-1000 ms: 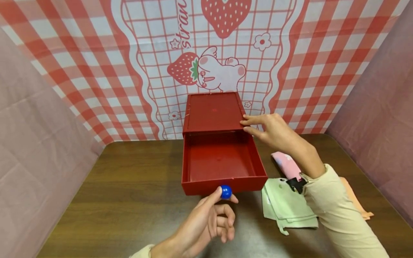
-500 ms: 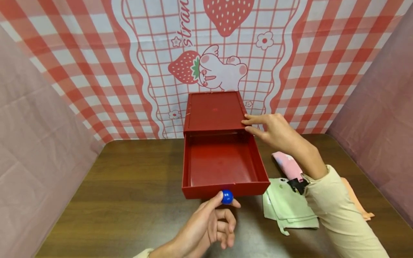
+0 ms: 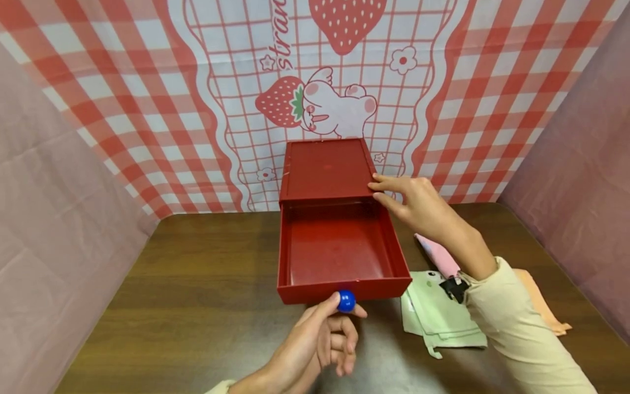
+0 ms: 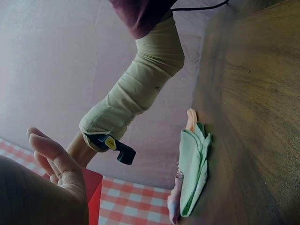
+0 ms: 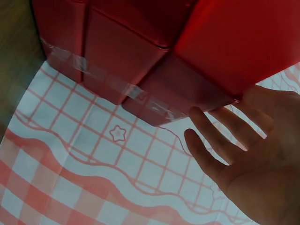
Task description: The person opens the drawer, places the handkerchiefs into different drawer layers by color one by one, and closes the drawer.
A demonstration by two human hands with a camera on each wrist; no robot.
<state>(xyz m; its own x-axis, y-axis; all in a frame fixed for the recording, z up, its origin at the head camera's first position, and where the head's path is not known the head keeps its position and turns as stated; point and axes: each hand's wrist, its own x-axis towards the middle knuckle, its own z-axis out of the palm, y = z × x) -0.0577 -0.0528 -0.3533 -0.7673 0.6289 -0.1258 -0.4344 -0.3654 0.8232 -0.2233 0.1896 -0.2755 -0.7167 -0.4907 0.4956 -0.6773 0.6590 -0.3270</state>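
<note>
A red box (image 3: 327, 168) stands against the backdrop with its red drawer (image 3: 339, 251) pulled well out; the drawer's inside shows bare. At the drawer's front is a round blue knob (image 3: 346, 301). My left hand (image 3: 315, 342) pinches this knob between thumb and index finger, with the other fingers loosely curled below. My right hand (image 3: 418, 205) rests its fingertips on the right edge of the box top. In the right wrist view, the right hand's fingers are extended beside the box's side (image 5: 131, 70), which bears clear tape.
On the table (image 3: 206, 284), right of the drawer, lie a folded green cloth (image 3: 443, 317), a pink cloth (image 3: 438, 254) and an orange cloth (image 3: 541, 301), partly behind the right sleeve. A strawberry-print backdrop (image 3: 236, 98) hangs directly behind the box.
The drawer and the left hand on its knob have come slightly nearer since the first frame, then stayed still. The right hand keeps its place on the box edge.
</note>
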